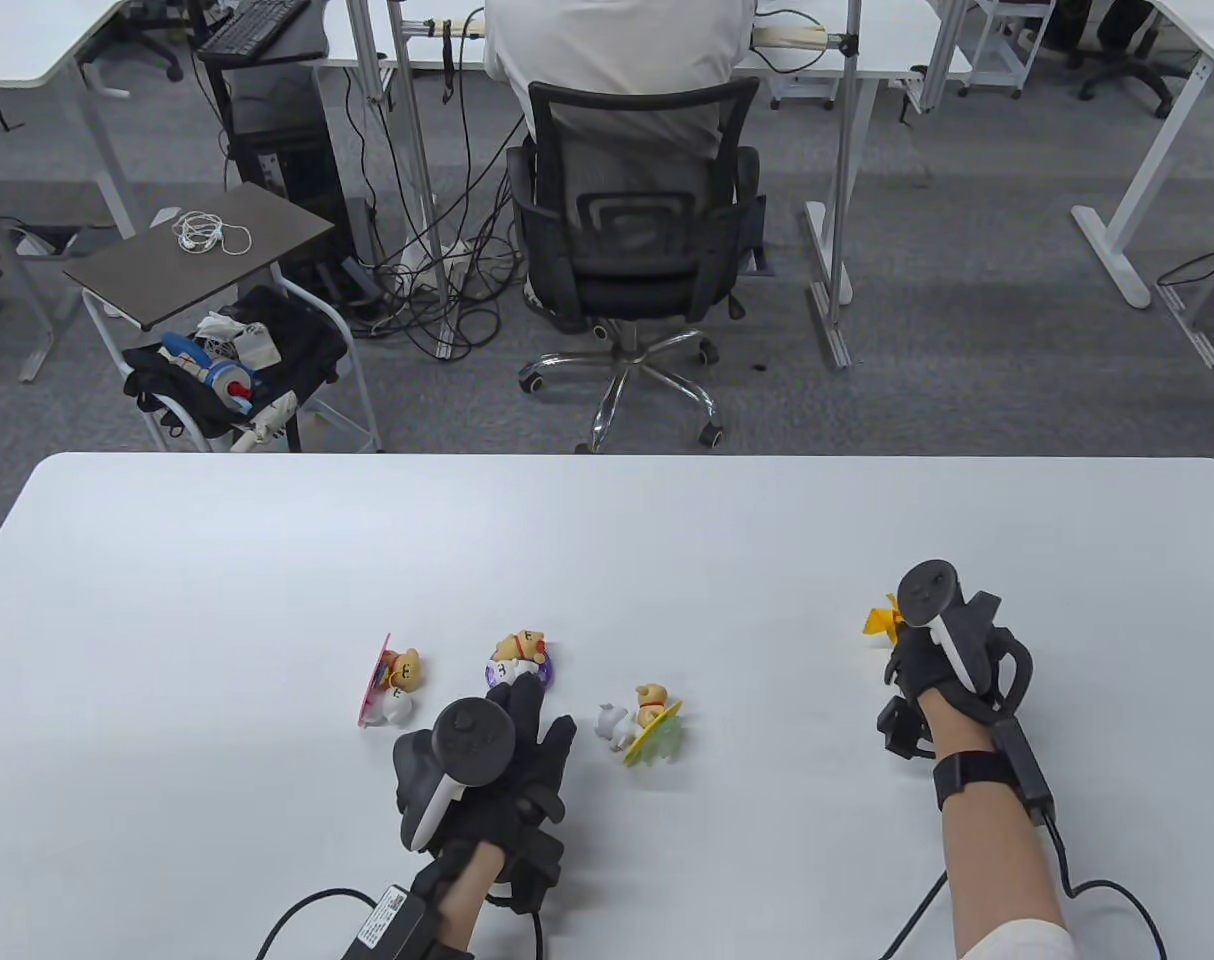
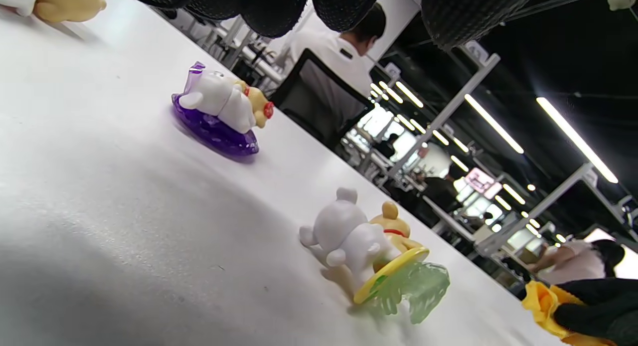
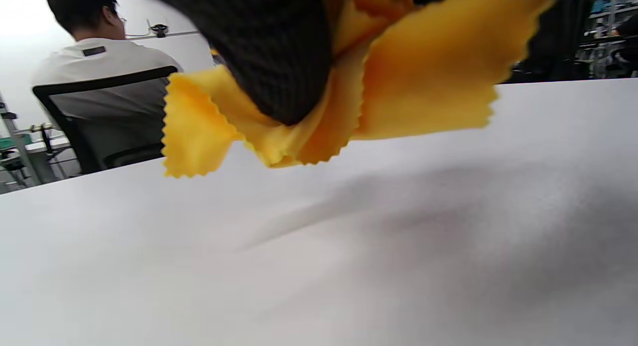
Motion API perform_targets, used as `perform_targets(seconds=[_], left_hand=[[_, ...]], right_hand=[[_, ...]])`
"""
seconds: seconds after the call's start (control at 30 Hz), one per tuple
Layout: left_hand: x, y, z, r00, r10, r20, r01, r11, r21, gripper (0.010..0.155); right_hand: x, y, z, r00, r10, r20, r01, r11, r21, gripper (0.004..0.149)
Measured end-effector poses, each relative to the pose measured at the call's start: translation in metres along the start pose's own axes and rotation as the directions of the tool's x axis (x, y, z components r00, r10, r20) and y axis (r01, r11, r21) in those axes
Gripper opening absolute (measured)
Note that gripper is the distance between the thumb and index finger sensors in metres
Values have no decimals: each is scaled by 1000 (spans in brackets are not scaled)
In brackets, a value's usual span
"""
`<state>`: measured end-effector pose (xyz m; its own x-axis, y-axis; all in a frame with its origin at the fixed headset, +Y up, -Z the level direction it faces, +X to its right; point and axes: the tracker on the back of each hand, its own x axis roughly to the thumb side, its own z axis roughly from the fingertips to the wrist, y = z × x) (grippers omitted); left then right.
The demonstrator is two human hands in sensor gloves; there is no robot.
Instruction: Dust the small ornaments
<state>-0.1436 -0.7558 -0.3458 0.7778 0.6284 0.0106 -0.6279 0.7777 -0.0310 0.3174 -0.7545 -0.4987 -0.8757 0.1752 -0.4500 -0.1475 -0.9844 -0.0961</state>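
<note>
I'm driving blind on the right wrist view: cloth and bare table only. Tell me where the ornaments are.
Observer: Three ornaments lie left of the right hand; nearest is the green-based figurine.
Operator: Report its pose.
Observer: Tipped over, its base on edge in the left wrist view.
Operator: Say what the left hand is doing.
Observer: The left hand is open, fingers reaching toward the purple-based figurine.
Operator: Confirm the third.
Observer: The pink-based figurine lies farthest left, also tipped.

Bright overhead light; soft shadows; wrist views blurred.
</note>
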Motion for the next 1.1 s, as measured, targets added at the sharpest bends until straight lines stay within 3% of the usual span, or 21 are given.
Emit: perform_targets(seconds=[0.33,0.53,0.7,0.83,0.97,1.1], left_hand=[[0,-4,2,1000,11,11,-10,1000,-19,66],[-5,-2,-1,1000,-10,10,10,1000,-26,63],[-8,-5,-5,999,0,38,1,999,-43,63],[-7,-13,-7,990,-78,115,86,994,-71,67],[-6,-23,-9,982,-109,156,130,983,-132,75],[-7,-32,-12,979,-139,147,165,968,-189,78]], right_hand=[[-12,29,-10,987,160,-28,-156,983,92,47],[-3,13,3,987,154,37,-158,962,221,67],[20,-10,48,967,52,251,-84,989,118,77],[49,-15,115,885,61,461,-79,997,21,78],[66,-1,170,811,-13,584,-20,999,50,80],[77,14,198,780,-49,623,-17,995,100,81]])
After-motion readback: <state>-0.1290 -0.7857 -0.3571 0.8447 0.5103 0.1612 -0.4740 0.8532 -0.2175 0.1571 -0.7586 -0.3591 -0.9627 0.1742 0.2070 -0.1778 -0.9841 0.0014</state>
